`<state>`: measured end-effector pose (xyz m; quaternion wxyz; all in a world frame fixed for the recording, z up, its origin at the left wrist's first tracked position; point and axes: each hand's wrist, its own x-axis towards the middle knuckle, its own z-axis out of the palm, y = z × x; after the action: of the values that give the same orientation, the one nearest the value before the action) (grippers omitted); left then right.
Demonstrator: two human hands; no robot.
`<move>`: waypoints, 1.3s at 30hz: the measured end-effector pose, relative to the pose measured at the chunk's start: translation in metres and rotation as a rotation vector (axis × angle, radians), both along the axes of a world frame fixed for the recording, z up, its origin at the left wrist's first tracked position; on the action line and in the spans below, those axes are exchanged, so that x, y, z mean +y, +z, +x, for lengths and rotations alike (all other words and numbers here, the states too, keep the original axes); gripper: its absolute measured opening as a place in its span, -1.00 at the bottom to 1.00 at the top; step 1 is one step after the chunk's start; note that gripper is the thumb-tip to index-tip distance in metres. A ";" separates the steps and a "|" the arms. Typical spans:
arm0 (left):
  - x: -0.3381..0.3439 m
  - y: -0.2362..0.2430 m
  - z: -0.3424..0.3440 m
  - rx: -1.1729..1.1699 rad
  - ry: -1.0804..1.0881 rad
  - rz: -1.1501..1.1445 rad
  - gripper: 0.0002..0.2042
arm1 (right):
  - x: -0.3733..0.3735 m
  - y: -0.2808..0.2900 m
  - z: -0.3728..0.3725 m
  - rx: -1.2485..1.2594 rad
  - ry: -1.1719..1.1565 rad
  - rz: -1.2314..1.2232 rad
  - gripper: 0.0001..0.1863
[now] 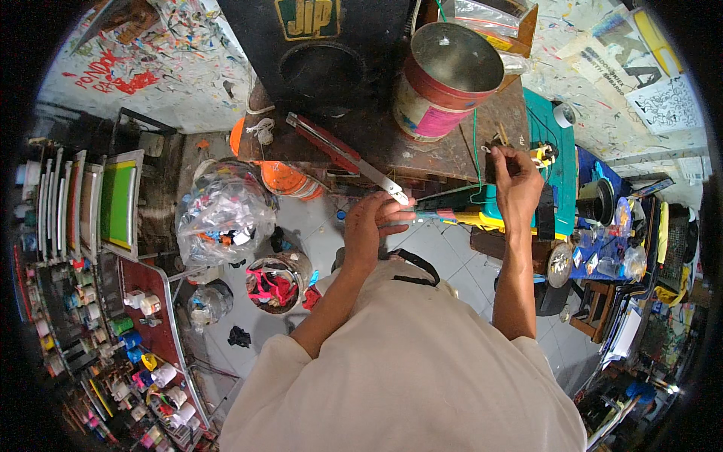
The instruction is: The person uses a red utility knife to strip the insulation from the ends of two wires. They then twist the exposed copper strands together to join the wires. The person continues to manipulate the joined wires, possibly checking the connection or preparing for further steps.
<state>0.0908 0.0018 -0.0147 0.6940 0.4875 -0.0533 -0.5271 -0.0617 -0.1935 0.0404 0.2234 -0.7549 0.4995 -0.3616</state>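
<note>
My left hand [370, 226] is at the near end of a long, narrow tool with a red body and silver-white ends [343, 156]. Its fingers close around the rounded white tip, and the far end slants up-left over the brown wooden table [452, 160]. The tool's exact kind is unclear. At the table's right edge, my right hand [517, 181] pinches with thumb and fingertips; a small whitish bit shows there, too small to name. A thin green cord [476, 143] hangs just left of that hand.
On the table stand a black speaker box [320, 68] and a large paint-stained tin [444, 87]. A teal surface [546, 128] adjoins at right. Clear plastic bags of scraps [226, 215] and a bucket with red cloth [277, 282] are on the left floor. Shelves of paint pots [120, 328] line the left.
</note>
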 end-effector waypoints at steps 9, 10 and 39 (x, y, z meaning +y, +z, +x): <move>0.000 0.006 0.000 -0.018 0.023 0.011 -0.67 | 0.047 0.003 0.009 -0.095 0.261 -0.165 -0.92; 0.000 0.006 0.000 -0.024 0.022 0.016 -0.68 | 0.057 0.002 0.015 -0.097 0.369 -0.131 -0.91; 0.000 0.005 -0.005 -0.074 0.063 -0.009 -0.76 | 0.073 -0.017 0.059 -0.087 0.540 0.570 -0.77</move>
<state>0.0863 0.0016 -0.0096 0.7098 0.5052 -0.0660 -0.4864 -0.0029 -0.1203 0.0236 0.5321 -0.7508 0.3535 -0.1681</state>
